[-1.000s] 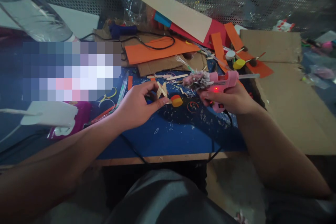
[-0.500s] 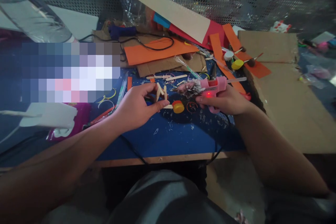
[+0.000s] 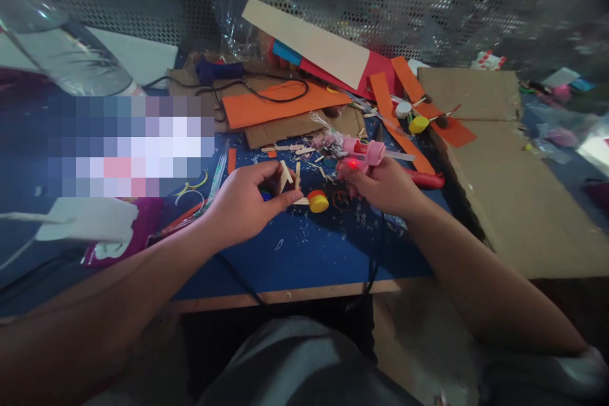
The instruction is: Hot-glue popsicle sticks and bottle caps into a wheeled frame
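My left hand (image 3: 245,203) pinches a small frame of wooden craft sticks (image 3: 289,177) over the blue table (image 3: 309,247). A yellow bottle cap with an orange top (image 3: 318,202) is fixed at the frame's right end. My right hand (image 3: 383,185) grips a pink hot glue gun (image 3: 364,153) whose red light glows. Its nozzle, clogged with glue and scraps, points left, a short way from the stick frame. The gun's black cord (image 3: 375,247) drops over the table's front edge.
Orange paper strips (image 3: 280,100), cardboard pieces (image 3: 495,158) and a beige board (image 3: 309,41) crowd the back and right. A blue glue gun (image 3: 216,68) lies at the back. More bottle caps (image 3: 413,117), loose sticks and a red tool (image 3: 425,179) lie nearby. A clear plastic bottle (image 3: 61,51) lies at the left.
My right hand has swung the glue gun leftward, bringing its nozzle closer to the stick frame. My left hand has held the frame almost still.
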Demonstrator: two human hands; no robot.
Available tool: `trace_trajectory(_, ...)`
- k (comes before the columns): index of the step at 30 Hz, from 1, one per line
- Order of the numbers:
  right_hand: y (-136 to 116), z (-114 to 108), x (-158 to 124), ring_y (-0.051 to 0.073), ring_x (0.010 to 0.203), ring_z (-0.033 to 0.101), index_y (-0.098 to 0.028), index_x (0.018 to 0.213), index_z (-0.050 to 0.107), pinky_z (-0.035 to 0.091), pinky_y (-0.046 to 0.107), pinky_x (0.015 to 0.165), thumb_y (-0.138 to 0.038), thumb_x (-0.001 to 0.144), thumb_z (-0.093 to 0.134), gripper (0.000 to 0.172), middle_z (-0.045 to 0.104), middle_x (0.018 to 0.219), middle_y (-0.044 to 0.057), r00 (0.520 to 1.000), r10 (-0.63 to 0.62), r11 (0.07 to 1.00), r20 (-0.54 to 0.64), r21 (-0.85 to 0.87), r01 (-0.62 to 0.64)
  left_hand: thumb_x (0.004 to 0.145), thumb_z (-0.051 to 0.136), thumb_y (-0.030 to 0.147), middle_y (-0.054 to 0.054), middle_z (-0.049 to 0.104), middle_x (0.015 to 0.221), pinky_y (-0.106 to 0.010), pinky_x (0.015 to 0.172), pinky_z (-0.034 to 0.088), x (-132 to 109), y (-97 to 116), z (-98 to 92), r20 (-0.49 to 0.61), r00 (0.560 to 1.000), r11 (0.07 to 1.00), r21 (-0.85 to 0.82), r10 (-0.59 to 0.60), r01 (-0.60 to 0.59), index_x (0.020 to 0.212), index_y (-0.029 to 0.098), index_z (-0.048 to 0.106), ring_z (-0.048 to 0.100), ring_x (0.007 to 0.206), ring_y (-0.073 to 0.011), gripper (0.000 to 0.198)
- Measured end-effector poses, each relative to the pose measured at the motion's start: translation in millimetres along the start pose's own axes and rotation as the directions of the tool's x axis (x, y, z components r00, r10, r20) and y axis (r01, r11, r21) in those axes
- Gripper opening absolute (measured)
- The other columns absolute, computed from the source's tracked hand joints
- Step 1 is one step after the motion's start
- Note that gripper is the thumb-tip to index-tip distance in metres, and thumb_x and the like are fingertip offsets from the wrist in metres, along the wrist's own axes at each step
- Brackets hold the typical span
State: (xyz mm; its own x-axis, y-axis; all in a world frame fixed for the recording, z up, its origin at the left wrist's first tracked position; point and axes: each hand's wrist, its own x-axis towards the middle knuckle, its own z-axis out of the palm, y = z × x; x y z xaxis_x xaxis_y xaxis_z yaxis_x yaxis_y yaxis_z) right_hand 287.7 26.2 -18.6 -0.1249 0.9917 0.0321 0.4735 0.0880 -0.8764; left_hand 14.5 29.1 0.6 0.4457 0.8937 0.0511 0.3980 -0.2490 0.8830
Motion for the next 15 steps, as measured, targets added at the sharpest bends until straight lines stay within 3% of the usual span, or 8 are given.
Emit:
trace_trajectory(5,-4.0,-2.3,0.1,0.023,0.073,0.066,-0.023,0.079,0.071,0.048,0.035,0.062,-0.072,0.092,0.075,0.050,0.068,0.068,0.003,0.984,-0.148,0.983,-0.102,-0.123,0.135,0.090,0.082,0.041,-0.002,0.078,0.087,-0.030,0.077,0.056,0.2,2.8,-0.4,-0.054,0.998,0.998,-0.047,0.039,-0.042,0.094,0.018,0.075,0.070,0.077,-0.0172,0.025)
trace_trajectory(12,-11.1,5.0,-4.5,0.019,0.056,0.060,-0.025,0.081,0.069,0.047,0.035,0.055,-0.074,0.094,0.073,0.050,0.067,0.062,0.000,0.992,-0.125,0.992,0.027,0.030,0.124,0.091,0.083,0.040,-0.001,0.077,0.085,-0.030,0.076,0.057,-0.4,4.0,-0.3,-0.047,0.996,0.991,-0.113,0.070,-0.075,0.092,0.018,0.075,0.069,0.076,-0.0165,0.024)
trace_trajectory(15,-12.2,8.6,-7.8,0.017,0.054,0.059,-0.025,0.078,0.070,0.043,0.032,0.050,-0.073,0.092,0.076,0.051,0.066,0.060,0.000,0.993,-0.111,0.993,0.031,0.054,0.110,0.090,0.084,0.038,-0.002,0.078,0.089,-0.030,0.077,0.058,-0.8,5.7,-0.5,-0.030,0.997,0.986,-0.153,0.065,-0.069,0.091,0.018,0.075,0.071,0.078,-0.0165,0.022)
